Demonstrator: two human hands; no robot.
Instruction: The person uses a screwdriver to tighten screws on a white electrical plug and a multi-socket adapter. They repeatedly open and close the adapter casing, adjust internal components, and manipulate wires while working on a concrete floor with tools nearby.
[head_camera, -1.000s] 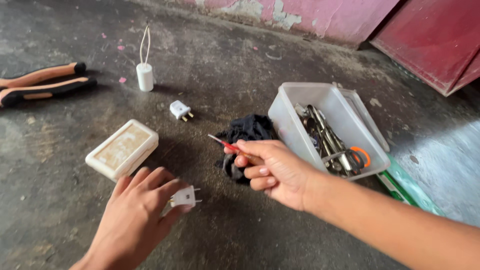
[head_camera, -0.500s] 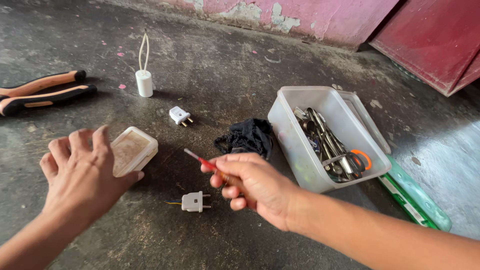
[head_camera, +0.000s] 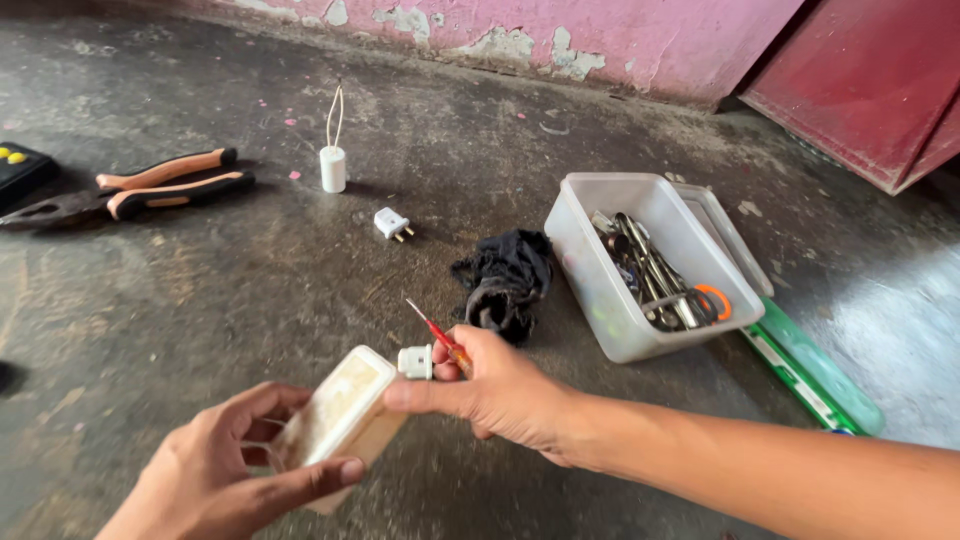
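My left hand grips a cream rectangular switch box, lifted off the floor and tilted. My right hand holds a small red-handled screwdriver, tip pointing up-left, and its thumb presses on the box's corner. A small white plug sits just beyond the box next to my right fingers; whether the hand touches it I cannot tell.
On the concrete floor lie orange-handled pliers, a white cylindrical part with wire loop, a second white plug, a black cloth, a clear plastic tub of tools and a green level.
My left hand has picked the cream box up off the floor and brought it toward me. My right hand with the screwdriver moved left to meet the box.
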